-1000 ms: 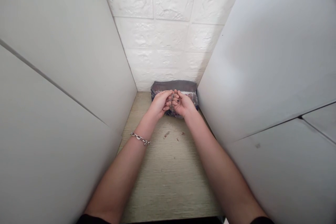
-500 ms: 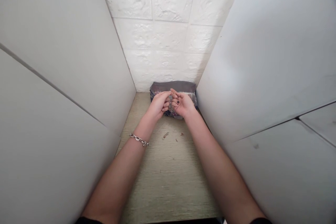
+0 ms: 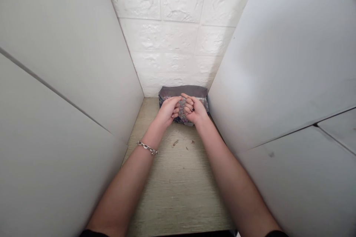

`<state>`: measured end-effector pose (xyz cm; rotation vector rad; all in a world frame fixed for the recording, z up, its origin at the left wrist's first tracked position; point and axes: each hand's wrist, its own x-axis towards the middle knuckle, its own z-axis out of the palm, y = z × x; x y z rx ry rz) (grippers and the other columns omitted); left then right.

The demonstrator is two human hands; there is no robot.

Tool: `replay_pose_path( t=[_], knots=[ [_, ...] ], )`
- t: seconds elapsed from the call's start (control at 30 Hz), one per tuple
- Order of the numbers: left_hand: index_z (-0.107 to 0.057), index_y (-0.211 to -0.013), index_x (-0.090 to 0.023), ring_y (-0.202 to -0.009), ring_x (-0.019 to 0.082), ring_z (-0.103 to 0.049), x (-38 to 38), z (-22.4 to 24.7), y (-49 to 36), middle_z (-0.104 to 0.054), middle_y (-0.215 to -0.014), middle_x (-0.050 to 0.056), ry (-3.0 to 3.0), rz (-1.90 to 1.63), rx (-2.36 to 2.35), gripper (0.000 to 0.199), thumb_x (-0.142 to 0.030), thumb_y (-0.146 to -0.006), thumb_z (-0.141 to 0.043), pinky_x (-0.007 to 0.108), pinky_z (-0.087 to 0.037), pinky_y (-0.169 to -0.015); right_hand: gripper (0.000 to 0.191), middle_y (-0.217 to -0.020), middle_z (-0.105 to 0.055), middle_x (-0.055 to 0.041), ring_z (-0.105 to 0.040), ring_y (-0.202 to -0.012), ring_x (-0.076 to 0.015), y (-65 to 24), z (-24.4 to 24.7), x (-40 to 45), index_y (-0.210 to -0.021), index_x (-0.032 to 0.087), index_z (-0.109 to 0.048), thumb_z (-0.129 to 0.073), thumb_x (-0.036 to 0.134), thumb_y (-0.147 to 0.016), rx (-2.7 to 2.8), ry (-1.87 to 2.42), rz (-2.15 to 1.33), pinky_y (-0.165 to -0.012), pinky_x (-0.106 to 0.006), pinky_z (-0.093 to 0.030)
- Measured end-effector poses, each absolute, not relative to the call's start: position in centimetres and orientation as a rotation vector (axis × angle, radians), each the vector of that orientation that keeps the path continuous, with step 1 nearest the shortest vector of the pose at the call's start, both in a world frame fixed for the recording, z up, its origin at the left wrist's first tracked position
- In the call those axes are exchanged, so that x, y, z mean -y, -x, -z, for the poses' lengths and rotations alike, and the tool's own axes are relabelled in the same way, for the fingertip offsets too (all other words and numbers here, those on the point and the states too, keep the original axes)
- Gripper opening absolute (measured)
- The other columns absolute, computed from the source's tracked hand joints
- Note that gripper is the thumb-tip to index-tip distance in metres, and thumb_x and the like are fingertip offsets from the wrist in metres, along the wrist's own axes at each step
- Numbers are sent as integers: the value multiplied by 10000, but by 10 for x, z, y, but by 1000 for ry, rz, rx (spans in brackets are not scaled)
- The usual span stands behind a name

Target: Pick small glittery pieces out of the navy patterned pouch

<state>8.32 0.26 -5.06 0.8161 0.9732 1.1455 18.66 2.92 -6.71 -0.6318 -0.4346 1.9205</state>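
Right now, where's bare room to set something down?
Largest, specks aside: near tabletop, between the forearms, this side of the brown bits. Smaller: strip bordered by the bag, left forearm and left panel. Crowded: far end, where left hand and right hand are at the bag.

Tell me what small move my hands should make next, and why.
Perhaps ease your left hand and right hand slightly apart. Both are curled close together in front of the patterned bag, hiding part of it, and I can't tell whether either holds anything.
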Motion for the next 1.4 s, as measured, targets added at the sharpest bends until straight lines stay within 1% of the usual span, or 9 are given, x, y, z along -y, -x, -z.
replay_pose_path(
  t=[0.17,0.37,0.6,0.73,0.83,0.9,1.0,1.07,1.4],
  knots=[
    [-453,-636,-152,-309,5,-157,-3,52,-83,-212,-428,-95,-841,-1152,-988,124,-223,-674,-548,163,-61,-317,166,-353,-280,113,-129,-281,-18,-182,68,-27,-861,133,-502,-372,140,-757,555,738,-1873,-288,-155,-96],
    [-440,-578,-132,-300,0,-184,-3,54,-85,-369,-434,-46,-982,-1138,-1076,179,-214,-735,-463,166,-83,-320,295,-347,-296,104,-156,-279,-27,-179,63,-21,-977,139,-530,-360,161,-737,873,719,-1865,-303,-165,-107],
    [-437,-580,-140,-296,3,-154,-5,54,-79,-225,-399,-91,-935,-1089,-1057,161,-210,-697,-523,166,-66,-325,269,-345,-253,118,-128,-281,-16,-188,59,-19,-1005,177,-515,-422,224,-756,980,723,-1943,-312,-155,-83],
    [-437,-583,-139,-306,1,-164,-5,55,-78,-232,-419,-88,-892,-1095,-1023,162,-214,-684,-540,164,-63,-325,289,-352,-246,120,-132,-278,-21,-188,61,-18,-1062,200,-466,-397,251,-786,1000,699,-1951,-312,-151,-86],
    [-439,-576,-137,-308,-1,-178,-5,53,-78,-250,-421,-84,-882,-1119,-1029,176,-227,-673,-555,160,-73,-323,207,-362,-272,119,-136,-273,-21,-184,62,-18,-984,213,-465,-381,268,-804,1012,691,-1918,-309,-146,-95],
    [-436,-565,-137,-306,-1,-179,-5,52,-79,-264,-415,-82,-877,-1132,-1039,189,-233,-666,-563,161,-73,-322,120,-366,-293,114,-142,-267,-21,-180,62,-18,-857,207,-460,-367,269,-814,1001,696,-1893,-305,-144,-96],
    [-424,-548,-137,-304,-3,-180,-5,53,-80,-298,-412,-75,-885,-1143,-1037,213,-249,-661,-566,163,-70,-317,240,-348,-286,98,-152,-259,-17,-176,60,-16,-617,180,-363,-340,289,-829,982,716,-1891,-296,-149,-94],
    [-422,-548,-136,-305,-3,-185,-5,54,-80,-319,-419,-71,-898,-1151,-1027,218,-259,-659,-565,162,-75,-315,319,-333,-262,91,-154,-255,-14,-174,58,-15,-546,177,-291,-321,303,-838,967,739,-1894,-294,-149,-93],
    [-455,-579,-135,-302,-3,-174,-5,55,-83,-267,-397,-87,-911,-1201,-1041,220,-288,-656,-593,163,-71,-317,226,-336,-248,112,-107,-280,-11,-174,61,-21,-632,171,-370,-363,264,-837,636,655,-1963,-292,-142,-73]
  ],
)
